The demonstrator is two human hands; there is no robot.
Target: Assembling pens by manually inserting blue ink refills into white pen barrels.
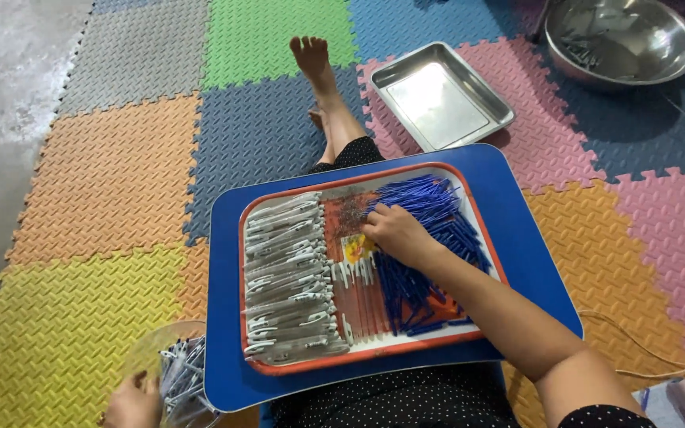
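There is one orange-rimmed tray (pixel 469 208), and it sits on one blue lap table (pixel 517 238) over the person's legs. In the tray I see three groups of small parts: one heap of blue pen refills (pixel 430 204) on the right side, one stack of white-grey pen barrels (pixel 287 277) on the left side, and a few small white pieces (pixel 354 273) in the middle; they are too many and too close together to count one by one.

The right hand (pixel 396 231) lies palm down on the blue refills, with fingers bent and touching them; whether it grips any I cannot tell. The refills are under this hand and spread beside and behind it.

The left hand (pixel 132 403) is at the lower left edge, beside one clear bowl (pixel 148 345) that holds assembled pens (pixel 184 372). Its fingers are partly out of view, so its state is unclear.

On the foam mats (pixel 105 182) there are also one steel tray (pixel 439 97) and one steel bowl (pixel 624 36).
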